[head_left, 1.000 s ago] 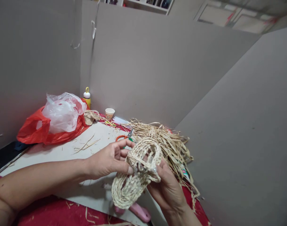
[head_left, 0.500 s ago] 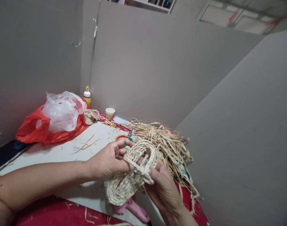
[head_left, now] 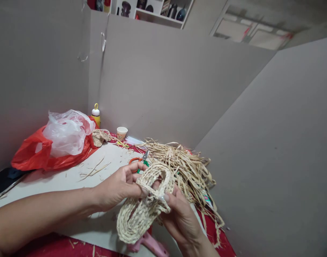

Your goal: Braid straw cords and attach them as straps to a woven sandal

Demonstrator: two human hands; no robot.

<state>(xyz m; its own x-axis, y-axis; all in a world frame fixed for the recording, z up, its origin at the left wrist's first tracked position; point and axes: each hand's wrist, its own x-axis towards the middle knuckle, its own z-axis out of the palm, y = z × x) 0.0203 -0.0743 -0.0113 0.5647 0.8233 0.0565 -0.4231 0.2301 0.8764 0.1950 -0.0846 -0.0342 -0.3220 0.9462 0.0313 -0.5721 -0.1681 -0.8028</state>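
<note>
A piece of braided straw, coiled in rows with oval openings, is held up over the board in both hands. My left hand pinches its upper left edge, the thumb in front and the other fingers behind. On the lower right side, my right hand grips it with the thumb on the front; its other fingers are mostly hidden behind the braid. Below lies a pink tool shaped like a glue gun, partly covered by the straw piece. Scissors with orange and green handles rest just beyond my left fingers.
A heap of dry straw strips lies at the right. Behind the white board stand a paper cup and a yellow bottle. A red plastic bag sits left, near a small woven piece. Grey partitions surround the table.
The whole view has shifted, showing more of the shelf above. Both hands keep their hold on the braided straw, which is tilted slightly differently.
</note>
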